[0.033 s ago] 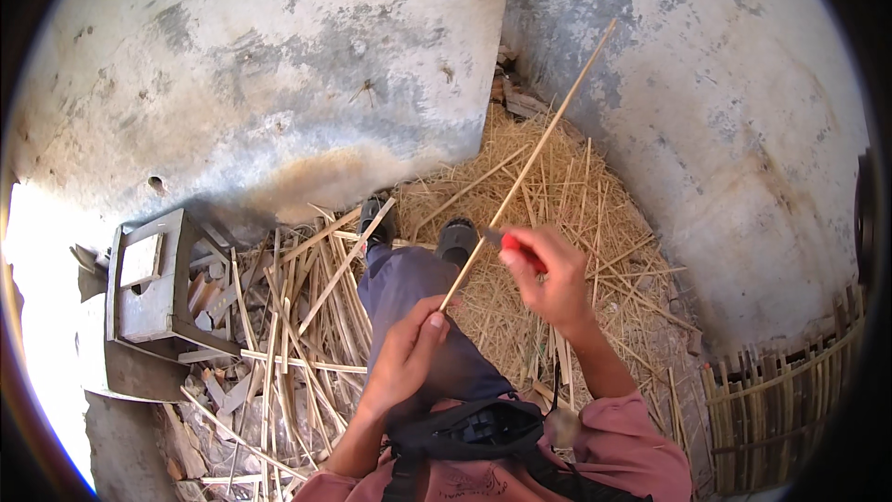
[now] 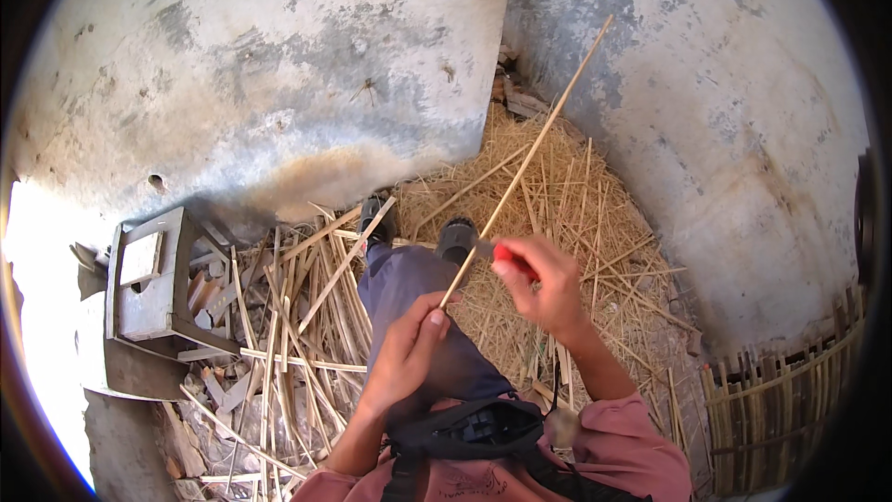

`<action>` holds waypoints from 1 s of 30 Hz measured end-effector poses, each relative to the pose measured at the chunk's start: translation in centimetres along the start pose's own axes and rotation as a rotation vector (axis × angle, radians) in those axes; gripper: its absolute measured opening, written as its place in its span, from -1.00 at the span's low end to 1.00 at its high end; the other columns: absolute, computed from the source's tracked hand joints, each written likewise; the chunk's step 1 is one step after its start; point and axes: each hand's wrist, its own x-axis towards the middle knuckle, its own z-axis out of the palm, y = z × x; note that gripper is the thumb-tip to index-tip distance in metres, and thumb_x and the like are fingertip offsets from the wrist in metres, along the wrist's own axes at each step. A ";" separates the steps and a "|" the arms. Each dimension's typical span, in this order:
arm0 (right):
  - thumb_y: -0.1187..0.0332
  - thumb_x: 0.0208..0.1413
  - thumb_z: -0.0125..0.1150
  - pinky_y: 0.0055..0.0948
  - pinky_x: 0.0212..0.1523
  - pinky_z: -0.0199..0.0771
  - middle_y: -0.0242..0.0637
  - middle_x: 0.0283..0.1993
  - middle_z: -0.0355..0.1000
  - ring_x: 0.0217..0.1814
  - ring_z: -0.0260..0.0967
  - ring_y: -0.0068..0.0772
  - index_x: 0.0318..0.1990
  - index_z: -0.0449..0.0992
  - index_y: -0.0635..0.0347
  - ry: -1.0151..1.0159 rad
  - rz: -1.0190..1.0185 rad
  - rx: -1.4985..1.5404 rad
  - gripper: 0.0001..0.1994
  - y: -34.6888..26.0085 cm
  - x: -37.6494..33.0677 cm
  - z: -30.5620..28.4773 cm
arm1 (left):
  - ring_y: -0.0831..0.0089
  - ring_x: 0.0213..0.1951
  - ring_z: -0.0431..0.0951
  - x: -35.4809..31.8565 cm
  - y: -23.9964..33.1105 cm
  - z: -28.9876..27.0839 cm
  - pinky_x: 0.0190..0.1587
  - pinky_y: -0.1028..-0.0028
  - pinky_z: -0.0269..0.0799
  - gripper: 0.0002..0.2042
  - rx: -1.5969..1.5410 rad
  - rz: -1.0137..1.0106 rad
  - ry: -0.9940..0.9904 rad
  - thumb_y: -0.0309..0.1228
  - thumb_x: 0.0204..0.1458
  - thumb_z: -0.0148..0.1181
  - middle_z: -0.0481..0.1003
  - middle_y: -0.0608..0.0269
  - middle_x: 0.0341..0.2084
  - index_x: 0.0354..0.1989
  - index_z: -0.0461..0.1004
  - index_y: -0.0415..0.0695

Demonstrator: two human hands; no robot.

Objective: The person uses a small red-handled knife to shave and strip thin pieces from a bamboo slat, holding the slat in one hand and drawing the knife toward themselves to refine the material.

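A long, thin bamboo-like strip [image 2: 539, 141] slants up and away to the right in front of me. Its near end is pinched between the thumb and fingers of my left hand [image 2: 407, 346], above my thigh. My right hand [image 2: 550, 284] is closed around the red handle of a small knife [image 2: 511, 258]. The short dark blade, somewhat blurred, lies against the strip a little beyond my left hand. Part of the handle is hidden by my right fingers.
Many split strips [image 2: 321, 307] lie in a heap left of my legs. Straw-like shavings [image 2: 520, 325] cover the floor ahead and right. A wooden frame [image 2: 149, 316] stands at left, a slatted basket [image 2: 780, 400] at lower right. Worn walls [image 2: 307, 65] meet ahead.
My right hand and the knife have shifted slightly down and left along the strip, toward my left hand. The strip's far tip has moved a little; my left hand keeps its grip.
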 end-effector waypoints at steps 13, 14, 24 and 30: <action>0.25 0.26 0.49 -0.30 -0.46 0.48 -0.24 -0.31 0.53 -0.46 0.53 -0.23 0.02 0.67 0.19 -0.089 -0.116 -0.019 -0.71 -0.8 -1.8 1.1 | 0.69 -0.46 0.27 1.2 1.4 0.8 -0.43 0.59 0.20 -0.81 -0.130 -0.116 -0.045 -0.31 0.56 -0.09 0.37 0.42 -0.34 0.17 0.31 -0.12; 0.25 0.25 0.49 -0.31 -0.47 0.47 -0.24 -0.31 0.53 -0.46 0.53 -0.24 0.02 0.67 0.19 -0.081 -0.121 -0.028 -0.71 -0.8 -1.7 1.1 | 0.69 -0.47 0.27 1.2 1.4 0.9 -0.44 0.58 0.19 -0.82 -0.102 -0.099 -0.030 -0.31 0.56 -0.09 0.37 0.42 -0.35 0.15 0.32 -0.11; 0.28 0.21 0.52 -0.31 -0.50 0.47 -0.27 -0.35 0.51 -0.51 0.52 -0.25 -0.04 0.68 0.18 -0.004 -0.100 -0.040 -0.74 -0.7 -1.0 1.8 | 0.21 -0.53 0.41 1.1 1.7 1.8 -0.39 0.22 0.32 -0.81 0.365 0.092 0.082 -0.42 0.55 -0.16 0.35 0.16 -0.56 0.11 0.37 -0.22; 0.29 0.23 0.50 -0.31 -0.49 0.49 -0.26 -0.34 0.53 -0.50 0.55 -0.25 -0.08 0.68 0.19 0.005 -0.081 -0.096 -0.77 -0.8 -0.7 1.8 | -0.15 -0.46 0.52 1.0 1.3 1.6 -0.35 0.06 0.36 -0.85 0.536 0.128 0.111 -0.49 0.51 -0.10 0.40 -0.04 -0.56 0.11 0.36 -0.24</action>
